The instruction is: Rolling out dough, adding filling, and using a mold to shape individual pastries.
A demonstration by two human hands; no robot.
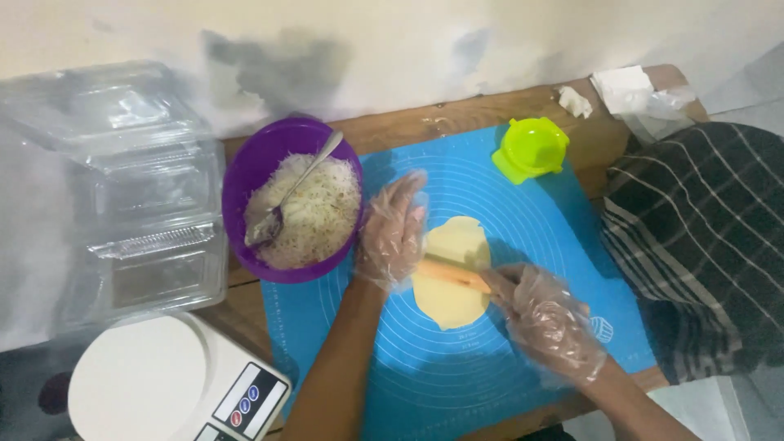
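Both gloved hands are down on the wooden rolling pin, which lies across a pale oval of dough near the middle of the blue silicone mat. The left hand, in a clear plastic glove, lies flat with fingers spread over the pin's left end, palm pressing down. The right hand (also gloved) curls its fingers around the pin's right end, at the dough's right edge. The dough is flattened, longer towards and away from the person than it is wide, and the pin crosses it at a slight slant.

Just left of the mat, overlapping its corner, sits a purple bowl heaped with shredded white filling; a metal spoon rests in it, handle leaning on the far rim. The bowl is close beside the left wrist. At the mat's far right corner stands a lime-green plastic dumpling press, well apart from both hands. Left of the bowl, a stack of clear plastic clamshell containers. Near the mat's near left corner, a white kitchen scale with a small button panel. Off the mat's right edge hangs a dark striped cloth, and beyond the press lie a crumpled white tissue and a small dough scrap on the wooden table.
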